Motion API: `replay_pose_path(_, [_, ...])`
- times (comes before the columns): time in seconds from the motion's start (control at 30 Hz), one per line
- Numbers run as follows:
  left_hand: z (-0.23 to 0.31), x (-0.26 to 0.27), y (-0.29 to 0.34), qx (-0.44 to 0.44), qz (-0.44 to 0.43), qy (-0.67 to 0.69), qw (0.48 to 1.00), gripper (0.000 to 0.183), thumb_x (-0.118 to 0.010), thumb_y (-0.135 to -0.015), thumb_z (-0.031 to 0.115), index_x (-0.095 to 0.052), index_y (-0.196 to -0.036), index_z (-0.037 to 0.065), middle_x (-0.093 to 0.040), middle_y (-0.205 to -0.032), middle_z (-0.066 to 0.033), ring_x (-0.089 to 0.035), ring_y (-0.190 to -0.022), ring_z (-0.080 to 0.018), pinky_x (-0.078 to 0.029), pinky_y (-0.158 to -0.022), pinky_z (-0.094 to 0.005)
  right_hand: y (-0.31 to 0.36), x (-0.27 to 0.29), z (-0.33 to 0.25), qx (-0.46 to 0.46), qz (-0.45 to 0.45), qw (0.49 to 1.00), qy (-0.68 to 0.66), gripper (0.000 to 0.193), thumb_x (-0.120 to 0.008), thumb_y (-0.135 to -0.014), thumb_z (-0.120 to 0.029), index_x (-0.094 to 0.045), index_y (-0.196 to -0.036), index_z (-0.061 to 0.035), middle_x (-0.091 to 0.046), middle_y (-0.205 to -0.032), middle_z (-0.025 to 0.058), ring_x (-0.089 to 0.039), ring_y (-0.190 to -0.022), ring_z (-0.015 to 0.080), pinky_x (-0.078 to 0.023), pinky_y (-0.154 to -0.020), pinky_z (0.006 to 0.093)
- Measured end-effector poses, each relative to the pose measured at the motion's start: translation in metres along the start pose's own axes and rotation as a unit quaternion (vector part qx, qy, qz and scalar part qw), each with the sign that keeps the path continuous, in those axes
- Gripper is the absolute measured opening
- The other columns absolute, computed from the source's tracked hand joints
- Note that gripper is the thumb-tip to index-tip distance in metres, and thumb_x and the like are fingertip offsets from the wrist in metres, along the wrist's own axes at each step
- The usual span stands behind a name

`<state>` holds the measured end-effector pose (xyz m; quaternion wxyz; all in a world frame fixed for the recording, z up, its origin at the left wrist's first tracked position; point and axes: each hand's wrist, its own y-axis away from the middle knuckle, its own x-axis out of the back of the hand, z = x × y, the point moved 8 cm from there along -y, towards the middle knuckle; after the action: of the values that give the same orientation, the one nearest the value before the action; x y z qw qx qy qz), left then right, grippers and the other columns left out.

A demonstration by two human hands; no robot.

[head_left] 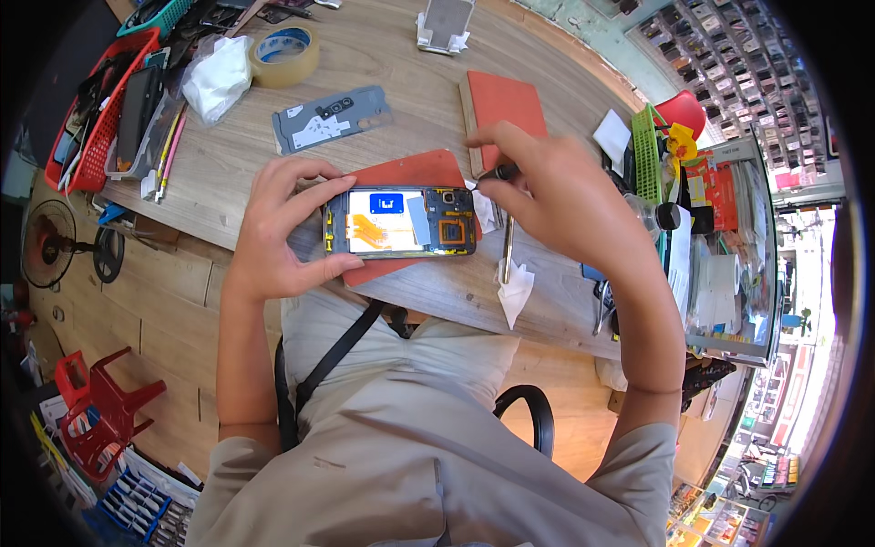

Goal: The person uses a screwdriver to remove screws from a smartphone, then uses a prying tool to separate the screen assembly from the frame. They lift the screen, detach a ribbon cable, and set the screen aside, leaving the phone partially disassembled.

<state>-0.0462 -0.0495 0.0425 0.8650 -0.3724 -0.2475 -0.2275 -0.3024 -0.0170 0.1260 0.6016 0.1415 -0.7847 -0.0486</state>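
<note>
My left hand (278, 223) is closed on the left end of a smartphone (415, 246), fingers along its far edge and thumb along the near one. Its back is off, so the white battery area, orange flex cables and camera module show. Under the phone lies a red pad (410, 169). My right hand (547, 182) pinches a small dark-handled tool (501, 172), whose thin end points at the phone's far right corner; contact cannot be made out. A grey phone back cover (333, 120) with camera holes rests beyond my left hand.
A slim metal tool (508, 246) and crumpled tissue (516, 294) lie right of the phone. Farther back are a red box (506, 105), a tape roll (284, 57) and a phone stand (445, 25). A red basket (96, 169) holds parts at left; a green basket (647, 155) stands at right.
</note>
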Motion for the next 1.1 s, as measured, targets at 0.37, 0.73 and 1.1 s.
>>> replay_pose_path(0.37, [0.003,0.004,0.003,-0.004,0.007,-0.003,1.0,0.079,-0.098,-0.071,0.044,-0.079,-0.136,0.004,-0.07,-0.134,-0.0147,-0.062,-0.125,-0.0385,-0.048,-0.112,-0.0509,-0.001,0.004,0.001,0.025,0.038,0.999,0.029,0.044,-0.082,-0.098,-0.021,-0.067,-0.137,-0.0055,-0.079,-0.113,0.018,-0.078,-0.105,0.0403,-0.06,-0.088,0.0481])
replay_pose_path(0.73, [0.001,0.005,0.004,0.0,0.024,0.019,1.0,0.072,-0.092,-0.077,0.045,-0.08,-0.133,0.002,-0.071,-0.129,-0.0174,-0.064,-0.121,-0.0383,-0.051,-0.107,-0.0482,0.007,0.009,-0.004,0.078,0.113,0.991,-0.007,0.038,-0.081,-0.099,-0.028,-0.074,-0.127,-0.0039,-0.081,-0.101,0.0236,-0.079,-0.101,0.0445,-0.061,-0.087,0.0531])
replay_pose_path(1.1, [0.0,0.008,0.006,-0.002,0.036,0.026,0.999,0.064,-0.09,-0.08,0.042,-0.081,-0.127,-0.001,-0.071,-0.127,-0.0186,-0.065,-0.118,-0.0372,-0.054,-0.102,-0.0458,0.006,0.008,0.005,0.012,0.072,0.997,-0.019,0.028,-0.079,-0.096,-0.014,-0.074,-0.119,-0.0001,-0.082,-0.1,0.0228,-0.08,-0.095,0.0445,-0.062,-0.085,0.0539])
